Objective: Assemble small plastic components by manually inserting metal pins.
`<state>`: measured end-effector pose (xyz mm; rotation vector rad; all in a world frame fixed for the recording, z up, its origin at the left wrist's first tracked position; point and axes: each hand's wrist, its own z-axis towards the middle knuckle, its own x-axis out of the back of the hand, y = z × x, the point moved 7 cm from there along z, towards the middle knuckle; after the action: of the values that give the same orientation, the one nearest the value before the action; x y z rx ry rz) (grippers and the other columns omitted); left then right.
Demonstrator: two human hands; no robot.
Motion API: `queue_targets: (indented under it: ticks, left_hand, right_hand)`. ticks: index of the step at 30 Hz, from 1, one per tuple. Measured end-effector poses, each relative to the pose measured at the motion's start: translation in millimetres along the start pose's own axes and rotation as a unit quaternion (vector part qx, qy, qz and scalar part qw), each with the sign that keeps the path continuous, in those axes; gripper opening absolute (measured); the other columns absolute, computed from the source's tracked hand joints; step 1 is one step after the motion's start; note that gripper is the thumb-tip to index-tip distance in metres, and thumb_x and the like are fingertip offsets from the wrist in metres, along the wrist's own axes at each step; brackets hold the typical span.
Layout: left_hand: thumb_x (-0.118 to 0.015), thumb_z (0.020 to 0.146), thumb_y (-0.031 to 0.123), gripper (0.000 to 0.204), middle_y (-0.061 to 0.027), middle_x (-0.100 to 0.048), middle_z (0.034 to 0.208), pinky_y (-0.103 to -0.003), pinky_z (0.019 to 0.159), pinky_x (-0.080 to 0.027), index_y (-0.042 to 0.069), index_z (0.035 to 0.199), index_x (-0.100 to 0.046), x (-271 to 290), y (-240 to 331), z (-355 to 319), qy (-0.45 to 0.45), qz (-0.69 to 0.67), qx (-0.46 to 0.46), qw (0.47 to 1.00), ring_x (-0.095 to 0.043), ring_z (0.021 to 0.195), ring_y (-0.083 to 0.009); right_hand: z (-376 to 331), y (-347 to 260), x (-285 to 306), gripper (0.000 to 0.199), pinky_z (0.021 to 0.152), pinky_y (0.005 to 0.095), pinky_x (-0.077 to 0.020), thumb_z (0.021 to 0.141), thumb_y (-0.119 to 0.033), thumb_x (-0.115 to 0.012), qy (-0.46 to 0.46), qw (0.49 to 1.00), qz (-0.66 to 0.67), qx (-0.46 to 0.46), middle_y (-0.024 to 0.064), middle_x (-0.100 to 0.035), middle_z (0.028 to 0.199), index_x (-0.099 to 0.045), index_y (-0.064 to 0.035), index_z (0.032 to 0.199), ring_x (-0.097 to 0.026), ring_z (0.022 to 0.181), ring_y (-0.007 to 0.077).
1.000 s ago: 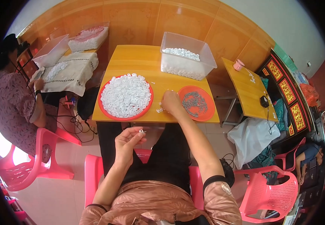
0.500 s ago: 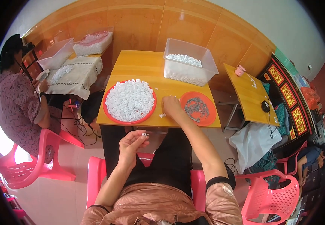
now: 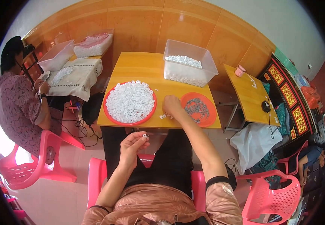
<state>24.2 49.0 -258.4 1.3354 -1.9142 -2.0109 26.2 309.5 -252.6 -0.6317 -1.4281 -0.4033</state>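
Observation:
My left hand is closed in a pinch above my lap, in front of the table edge. Between its thumb and finger sits a small white plastic clip with a thin dark pin sticking out of it. Over the table, my right hand is curled downward with its fingertips hidden, so what it holds cannot be made out. Beside it lie a few loose white clips. To its left stands a red plate heaped with white clips; to its right an orange-red plate carries small grey metal pins.
A clear plastic bin of white pieces stands at the back of the yellow table. A side table is at right. Another person works at the left, by a cloth-covered table. Pink chairs stand around.
My right hand has shifted slightly over the same spot, and more of the loose white clips beside it show. My left hand keeps its pinch on the clip, nearly still.

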Motion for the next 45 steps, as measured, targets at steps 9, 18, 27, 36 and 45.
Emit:
queue_targets:
  ticks: [9, 18, 27, 36, 45]
  left_hand:
    - [-0.062, 0.086, 0.005, 0.017, -0.0074, -0.066, 0.089, -0.02, 0.066, -0.051, 0.001, 0.103, -0.061, 5, 6, -1, 0.013, -0.018, -0.001, 1.0, -0.063, 0.072, -0.0107]
    - [-0.063, 0.086, 0.007, 0.019, -0.0072, -0.067, 0.089, -0.021, 0.066, -0.049, 0.001, 0.104, -0.061, -6, 14, -6, -0.009, -0.015, -0.009, 1.0, -0.062, 0.073, -0.0108]
    - [-0.062, 0.086, 0.006, 0.017, -0.0079, -0.067, 0.089, -0.02, 0.066, -0.048, 0.0, 0.102, -0.061, -6, 22, -10, 0.004, -0.007, -0.04, 0.999, -0.062, 0.072, -0.0105]
    - [-0.061, 0.086, 0.003, 0.019, -0.0078, -0.066, 0.089, -0.021, 0.067, -0.048, -0.003, 0.104, -0.061, -6, 28, -11, 0.014, 0.044, -0.09, 0.995, -0.062, 0.074, -0.0108]
    - [-0.06, 0.086, -0.001, 0.019, -0.0073, -0.066, 0.087, -0.02, 0.069, -0.051, -0.004, 0.105, -0.06, -11, 33, -15, 0.016, 0.127, -0.138, 0.982, -0.063, 0.076, -0.0099]
  right_hand:
    - [-63, -23, 38, 0.02, 0.068, 0.0276, -0.0511, 0.078, -0.006, -0.066, -0.117, 0.832, 0.542, -0.002, 0.0091, -0.068, 0.083, -0.068, 0.0011, 0.097, -0.064, 0.073, 0.0142]
    - [-134, -85, 72, 0.019, 0.077, 0.0232, -0.0478, 0.084, 0.0, -0.059, -0.135, 0.796, 0.563, 0.175, 0.0027, -0.067, 0.09, -0.066, -0.0001, 0.102, -0.06, 0.083, 0.007]
    - [-142, -91, 75, 0.021, 0.079, 0.0239, -0.0478, 0.086, -0.001, -0.058, -0.129, 0.791, 0.568, 0.186, 0.0051, -0.066, 0.092, -0.063, 0.0009, 0.106, -0.06, 0.087, 0.0093]
    - [-145, -93, 78, 0.02, 0.076, 0.0246, -0.0481, 0.085, 0.001, -0.057, -0.11, 0.805, 0.548, 0.2, 0.0049, -0.064, 0.087, -0.062, 0.0023, 0.104, -0.059, 0.083, 0.0096]
    - [-154, -97, 85, 0.022, 0.073, 0.0272, -0.0505, 0.083, 0.0, -0.059, -0.035, 0.871, 0.433, 0.231, 0.0103, -0.066, 0.088, -0.061, 0.0003, 0.105, -0.063, 0.082, 0.0139]
